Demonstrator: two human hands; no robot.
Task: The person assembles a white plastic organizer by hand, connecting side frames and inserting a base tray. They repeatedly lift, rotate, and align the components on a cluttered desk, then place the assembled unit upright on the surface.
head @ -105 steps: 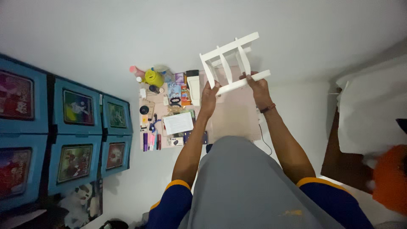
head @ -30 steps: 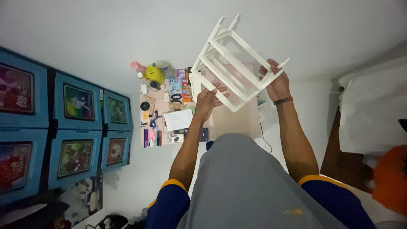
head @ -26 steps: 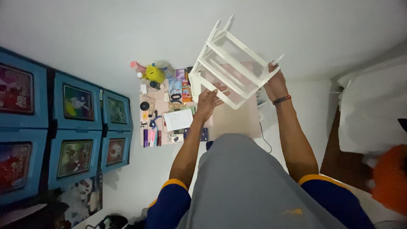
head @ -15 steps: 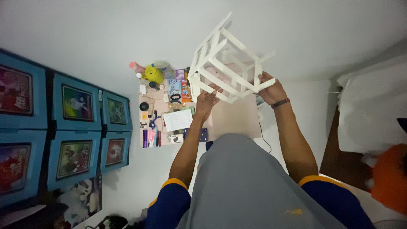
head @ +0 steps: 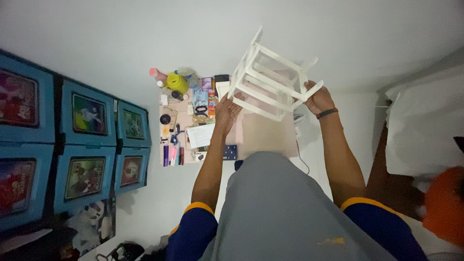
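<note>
Grey cloth [head: 290, 212] fills the near view; blue boxes [head: 72, 140] stack at left. Farther, a cluttered desk [head: 263, 137]. Above it, both hands grip a tilted white stool [head: 270, 79]: left hand [head: 226, 107] at its left side, right hand [head: 318, 96] closed round a leg.

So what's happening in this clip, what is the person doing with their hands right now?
A person holds a white wooden frame, something like a small stool or rack, up in the air with both hands. The left hand grips a lower rail and the right hand, with a dark band at the wrist, grips the far end. The frame is tilted. Beyond it is a pale desk with a yellow container, a white paper and many small items.
</note>
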